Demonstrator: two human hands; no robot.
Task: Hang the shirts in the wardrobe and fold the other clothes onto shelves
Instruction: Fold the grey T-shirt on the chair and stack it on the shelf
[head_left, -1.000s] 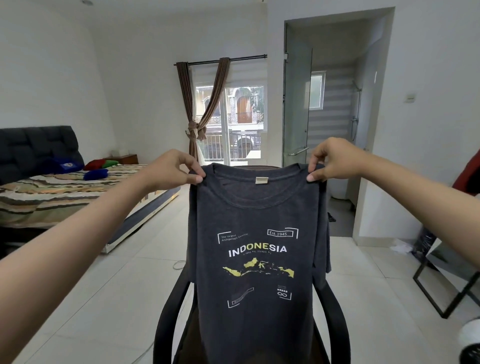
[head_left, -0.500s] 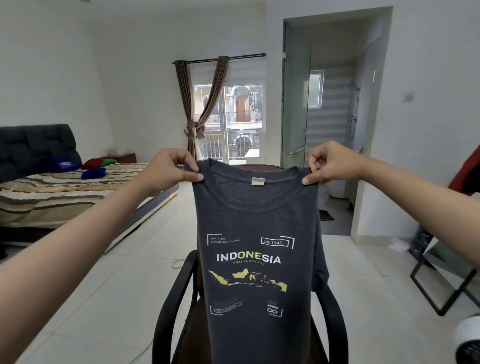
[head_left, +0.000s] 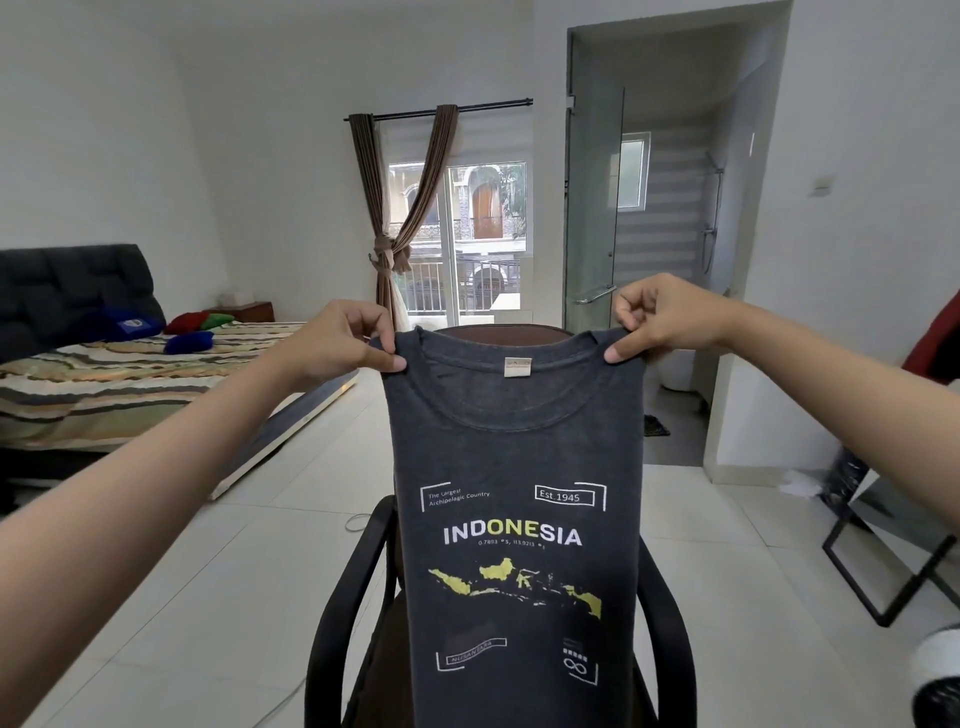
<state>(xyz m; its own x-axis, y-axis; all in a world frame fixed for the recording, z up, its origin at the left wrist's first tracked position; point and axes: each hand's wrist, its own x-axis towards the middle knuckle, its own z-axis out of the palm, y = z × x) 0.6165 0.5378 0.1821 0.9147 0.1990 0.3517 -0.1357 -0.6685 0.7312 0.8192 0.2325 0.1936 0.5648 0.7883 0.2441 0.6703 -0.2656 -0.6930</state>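
Plainly, the dark grey Indonesia T-shirt (head_left: 511, 519) hangs at full length at centre view, in front of the black armchair (head_left: 343, 613) at 6 o'clock. The left hand (head_left: 340, 343) pinches its shoulder seam at 10 o'clock of the collar; the right hand (head_left: 657, 322) pinches the opposite seam at 2 o'clock. Each grip is thumb against fingertips on thin cloth, so one slack pinch would likely let that side drop and fold over. The lower hem runs out of view, and I judge it could catch on the chair arms. No hanger or wardrobe is in view. Pale floor tiles (head_left: 218, 571) spread below; a striped bed (head_left: 119, 384) lies at 9 o'clock, a curtained balcony door (head_left: 467, 239) at 12, a bathroom doorway (head_left: 670, 234) at 1.
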